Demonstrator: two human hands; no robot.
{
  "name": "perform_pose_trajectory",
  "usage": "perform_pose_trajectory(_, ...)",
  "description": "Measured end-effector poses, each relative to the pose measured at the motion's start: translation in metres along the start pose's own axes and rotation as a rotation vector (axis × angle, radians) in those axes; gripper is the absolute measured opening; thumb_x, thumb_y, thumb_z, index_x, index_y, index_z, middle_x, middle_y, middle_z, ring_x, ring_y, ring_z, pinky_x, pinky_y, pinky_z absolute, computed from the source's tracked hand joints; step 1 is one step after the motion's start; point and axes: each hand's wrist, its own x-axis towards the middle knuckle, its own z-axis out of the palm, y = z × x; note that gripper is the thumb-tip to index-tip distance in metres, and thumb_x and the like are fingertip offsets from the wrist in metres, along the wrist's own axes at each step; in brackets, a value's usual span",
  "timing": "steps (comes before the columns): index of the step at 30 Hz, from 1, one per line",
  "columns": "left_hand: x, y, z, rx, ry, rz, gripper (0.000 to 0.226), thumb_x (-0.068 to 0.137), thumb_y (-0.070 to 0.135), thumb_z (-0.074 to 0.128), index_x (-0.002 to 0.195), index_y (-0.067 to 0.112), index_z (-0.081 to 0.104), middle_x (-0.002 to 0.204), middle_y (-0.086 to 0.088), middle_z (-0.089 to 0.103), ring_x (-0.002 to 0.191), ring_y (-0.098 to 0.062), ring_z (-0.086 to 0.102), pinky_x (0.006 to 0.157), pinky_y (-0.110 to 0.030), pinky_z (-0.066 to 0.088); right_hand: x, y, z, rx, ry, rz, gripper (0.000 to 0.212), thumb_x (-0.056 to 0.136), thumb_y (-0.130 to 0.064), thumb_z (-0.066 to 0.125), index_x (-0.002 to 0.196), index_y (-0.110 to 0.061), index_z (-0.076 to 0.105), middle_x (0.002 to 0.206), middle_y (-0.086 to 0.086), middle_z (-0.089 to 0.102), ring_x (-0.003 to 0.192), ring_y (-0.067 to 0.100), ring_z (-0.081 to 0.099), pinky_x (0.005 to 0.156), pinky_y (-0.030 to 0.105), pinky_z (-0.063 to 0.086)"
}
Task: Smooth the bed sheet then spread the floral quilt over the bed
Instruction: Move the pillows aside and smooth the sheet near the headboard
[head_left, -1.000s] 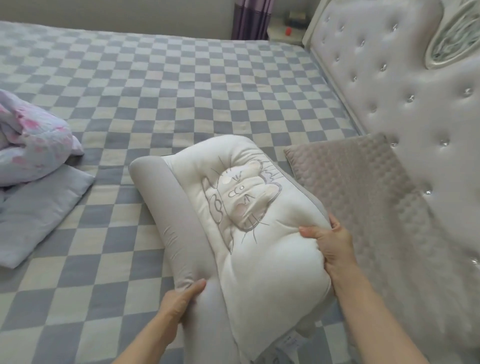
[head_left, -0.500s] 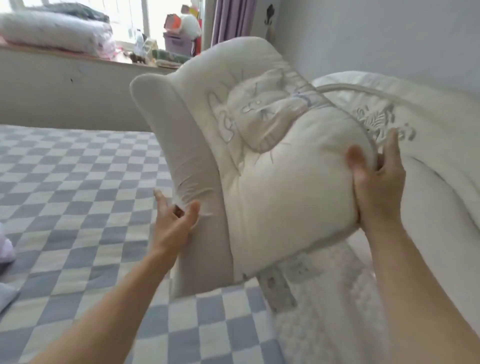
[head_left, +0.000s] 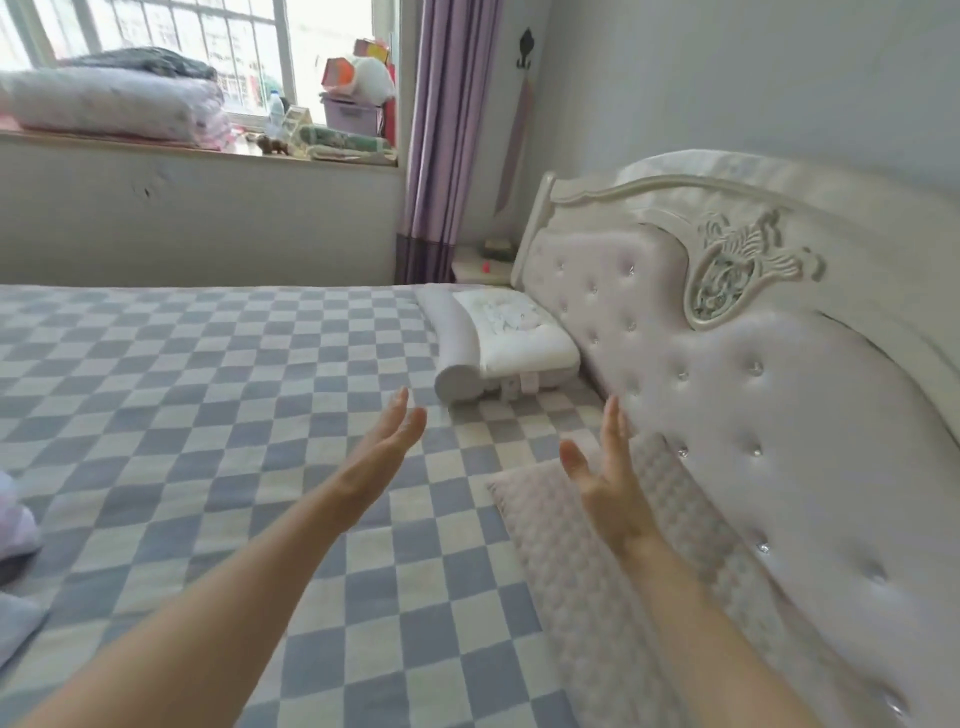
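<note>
The blue-and-white checked bed sheet (head_left: 182, 405) covers the bed and lies mostly flat. A corner of the floral quilt (head_left: 13, 519), pink and white, shows bunched at the left edge. My left hand (head_left: 387, 449) and my right hand (head_left: 605, 478) are both stretched out above the sheet with straight fingers, holding nothing. The white pillow with a cat drawing (head_left: 498, 343) lies at the far end of the bed against the headboard, well beyond both hands.
A tufted white headboard (head_left: 727, 415) runs along the right. A quilted beige pillow (head_left: 597, 561) lies under my right arm beside it. A grey pillow corner (head_left: 15, 623) sits at the left. Folded bedding (head_left: 114, 104) is on the window sill; a purple curtain (head_left: 447, 140) hangs behind.
Both hands let go of the cat pillow, which went from lifted between them to lying at the far end by the headboard. My hands now hang open in the air.
</note>
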Motion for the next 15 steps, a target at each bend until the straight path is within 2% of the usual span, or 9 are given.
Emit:
perform_pose_trajectory(6,-0.048,-0.06,-0.023,0.131,0.055,-0.004,0.061,0.094,0.045,0.032,0.147,0.027,0.009,0.156,0.009,0.003,0.143,-0.009,0.003,0.117,-0.034,0.005,-0.034,0.016,0.06,-0.053,-0.113,0.028,0.077,0.083,-0.059,0.036,0.145,-0.038,-0.005,0.156,-0.008,-0.008,0.144,0.011,-0.005,0.116,0.053,0.001)
perform_pose_trajectory(9,-0.078,-0.107,-0.041,0.259,0.105,-0.025,0.058,0.096,0.038,0.034,0.147,0.022,0.012,0.156,0.007,0.005,0.143,-0.008,0.003,0.118,-0.032,0.005,-0.06,0.035,0.107,-0.134,-0.206,0.003,0.066,0.092,-0.05,0.039,0.147,-0.031,0.007,0.156,-0.007,0.003,0.144,0.009,0.0,0.117,0.049,0.004)
perform_pose_trajectory(13,-0.121,-0.188,-0.069,0.463,0.178,-0.141,0.053,0.098,0.034,0.035,0.146,0.022,0.017,0.156,0.003,0.011,0.144,-0.01,0.007,0.118,-0.032,0.008,-0.105,0.061,0.18,-0.257,-0.275,-0.008,0.049,0.097,-0.03,0.042,0.143,-0.015,0.031,0.151,0.0,0.028,0.141,0.013,0.02,0.117,0.038,0.014)
perform_pose_trajectory(15,-0.147,-0.233,-0.081,0.56,0.194,-0.225,0.051,0.099,0.031,0.035,0.146,0.021,0.02,0.156,0.0,0.014,0.144,-0.014,0.01,0.117,-0.033,0.011,-0.131,0.077,0.22,-0.322,-0.348,0.013,0.045,0.098,-0.027,0.04,0.14,-0.014,0.036,0.149,0.002,0.033,0.14,0.014,0.023,0.116,0.037,0.015)
